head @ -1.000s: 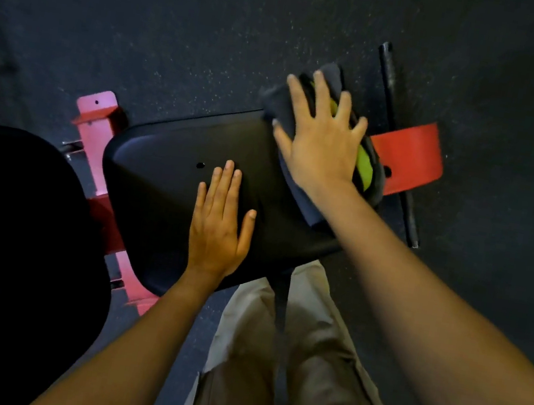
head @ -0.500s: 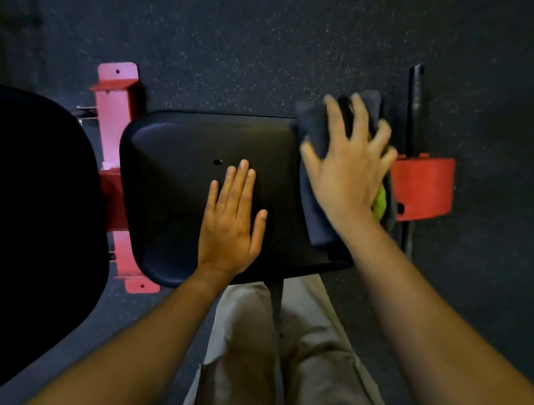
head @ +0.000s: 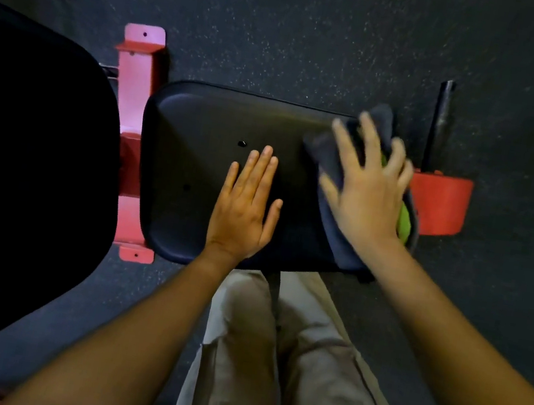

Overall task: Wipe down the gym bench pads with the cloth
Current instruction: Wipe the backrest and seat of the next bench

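Two black pads are showing: one seat pad (head: 195, 164) at centre and one bigger pad (head: 31, 149) at 9 o'clock. One dark cloth (head: 338, 247) is lying at the seat pad's 3 o'clock end. The right hand (head: 363, 196), blurred, is pressing on the cloth with fingers spread wide, the left hand (head: 244, 206) is lying flat on the seat pad, and the red frame (head: 135, 85) is sitting on a dark speckled floor (head: 284, 31).

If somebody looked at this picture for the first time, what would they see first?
Probably the two bare hands: the right hand presses a dark cloth on the right end of the black bench pad, and the left hand lies flat on its middle. Next, the bright red frame sticking out at both ends of the pad.
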Motion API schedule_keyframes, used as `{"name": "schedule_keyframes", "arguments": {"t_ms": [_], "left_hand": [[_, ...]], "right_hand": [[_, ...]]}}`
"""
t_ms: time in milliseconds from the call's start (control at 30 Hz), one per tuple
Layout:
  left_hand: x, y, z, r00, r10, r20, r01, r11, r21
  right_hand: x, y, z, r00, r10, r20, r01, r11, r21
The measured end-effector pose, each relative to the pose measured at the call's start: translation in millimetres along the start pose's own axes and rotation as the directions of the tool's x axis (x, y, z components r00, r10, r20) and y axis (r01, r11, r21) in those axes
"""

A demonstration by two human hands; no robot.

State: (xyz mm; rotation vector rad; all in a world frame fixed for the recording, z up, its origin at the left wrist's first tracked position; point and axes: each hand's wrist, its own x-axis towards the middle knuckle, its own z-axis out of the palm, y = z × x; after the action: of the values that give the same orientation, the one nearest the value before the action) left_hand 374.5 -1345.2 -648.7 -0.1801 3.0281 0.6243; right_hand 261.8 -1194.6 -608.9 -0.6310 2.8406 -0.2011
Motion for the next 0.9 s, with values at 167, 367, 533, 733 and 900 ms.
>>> {"name": "schedule_keyframes", "arguments": {"t_ms": [167,367,533,733,900], "left_hand": [[2.8,0.6,-1.1,1.0,-0.009,0.004,0.009,1.0,-0.005],[1.9,-0.2,-3.9,1.0,-0.017,0.003,0.017,0.998,-0.059],[2.9,2.9,-7.9,0.995,-0.088,-0.036,0.085,0.992,-0.094],[-7.0,0.2,-14.3,0.859,-0.487,-0.155,0.486,0.873,-0.047],[-10.8,-9.6,-10.6,0.8,-0.587,-0.127,0.594,0.804,0.022]], "right_hand": [[50.7,-35.1,-5.2,0.984,-0.158,0.085,0.16,0.987,-0.013],[-32.2,27.3,-0.4,0.929,-0.358,0.098,0.359,0.933,0.003],[18.9,-1.0,-0.3,1.0,-0.025,0.001,0.025,0.999,0.045],[108.2,-106.7,4.7,0.955,-0.23,0.19,0.23,0.973,0.02],[97.6,-79.4,2.7,0.946,-0.273,0.177,0.272,0.962,0.029]]}}
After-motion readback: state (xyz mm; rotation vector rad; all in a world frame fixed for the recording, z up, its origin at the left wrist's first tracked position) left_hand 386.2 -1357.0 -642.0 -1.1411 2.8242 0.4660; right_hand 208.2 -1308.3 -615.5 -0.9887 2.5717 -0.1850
